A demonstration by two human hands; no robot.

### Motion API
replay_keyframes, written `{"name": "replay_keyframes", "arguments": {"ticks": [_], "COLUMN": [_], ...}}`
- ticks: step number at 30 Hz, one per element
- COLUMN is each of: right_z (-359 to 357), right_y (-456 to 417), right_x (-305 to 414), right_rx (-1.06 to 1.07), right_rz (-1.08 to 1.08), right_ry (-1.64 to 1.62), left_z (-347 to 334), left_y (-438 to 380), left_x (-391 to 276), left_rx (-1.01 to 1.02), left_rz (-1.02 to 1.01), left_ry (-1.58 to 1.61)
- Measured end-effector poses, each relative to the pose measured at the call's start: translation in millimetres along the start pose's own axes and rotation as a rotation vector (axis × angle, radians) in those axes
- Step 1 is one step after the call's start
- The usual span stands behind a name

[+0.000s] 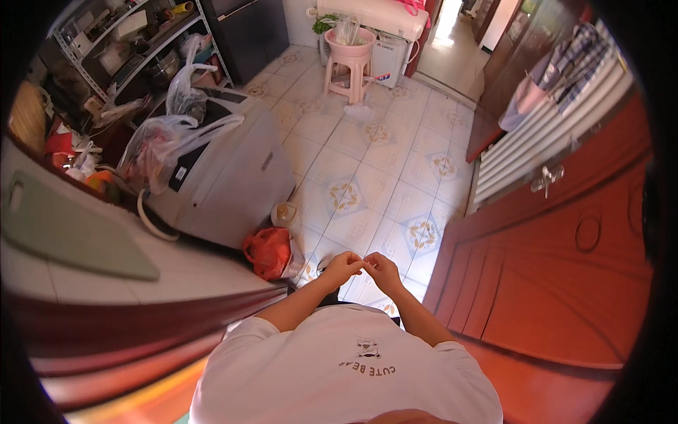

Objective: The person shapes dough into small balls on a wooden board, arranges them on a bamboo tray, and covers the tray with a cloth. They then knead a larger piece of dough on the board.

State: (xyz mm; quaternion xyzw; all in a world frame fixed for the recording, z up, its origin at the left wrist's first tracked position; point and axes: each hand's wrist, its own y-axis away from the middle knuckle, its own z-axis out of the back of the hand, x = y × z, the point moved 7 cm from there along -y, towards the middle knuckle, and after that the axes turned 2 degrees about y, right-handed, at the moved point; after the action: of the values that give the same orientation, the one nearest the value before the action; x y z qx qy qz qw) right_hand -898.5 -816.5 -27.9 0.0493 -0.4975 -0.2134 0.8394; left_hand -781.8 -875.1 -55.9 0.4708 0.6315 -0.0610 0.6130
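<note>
My left hand (343, 266) and my right hand (383, 271) meet in front of my body, above the tiled floor (371, 180). Their fingertips touch or nearly touch, with the fingers bent. Whether something small is pinched between them is too fine to make out. Left of my left hand, a red plastic bag (269, 249) sits in a bin beside the grey washing machine (233, 169). A round pale container (284, 213) stands on the floor just behind that bag.
On the left runs a tiled counter (132, 289) with a green cutting board (74, 228). Clear plastic bags (159, 146) lie on the washing machine. A red wooden door (567, 275) stands at right, near a white radiator (551, 124). Farther off, a pink stool (348, 69) bears a pink basin (333, 41).
</note>
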Motion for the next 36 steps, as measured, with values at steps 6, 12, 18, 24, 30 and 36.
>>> {"name": "replay_keyframes", "arguments": {"ticks": [6,12,18,24,30,36], "right_z": [62,94,180,309,367,398], "right_y": [-118,-229,-370,-493,-609,-759], "right_x": [41,13,-3,15,43,68], "right_rx": [-0.01,-0.025,-0.048,-0.037,0.051,0.165], "right_rz": [0.069,-0.044,-0.09,-0.078,-0.151,-0.207], "right_ry": [0.175,-0.328,-0.536,-0.675,-0.866,-0.959], "left_z": [20,25,5,-50,-45,-6], "left_y": [-107,-214,-365,-491,-600,-720], "left_x": [-96,-141,-223,-344,-422,-505], "left_rx": [0.197,0.189,0.136,0.097,0.044,0.031], "left_rz": [0.054,0.035,-0.056,-0.146,-0.256,-0.236], "left_ry": [-0.218,-0.079,-0.049,0.052,0.121,0.176]}}
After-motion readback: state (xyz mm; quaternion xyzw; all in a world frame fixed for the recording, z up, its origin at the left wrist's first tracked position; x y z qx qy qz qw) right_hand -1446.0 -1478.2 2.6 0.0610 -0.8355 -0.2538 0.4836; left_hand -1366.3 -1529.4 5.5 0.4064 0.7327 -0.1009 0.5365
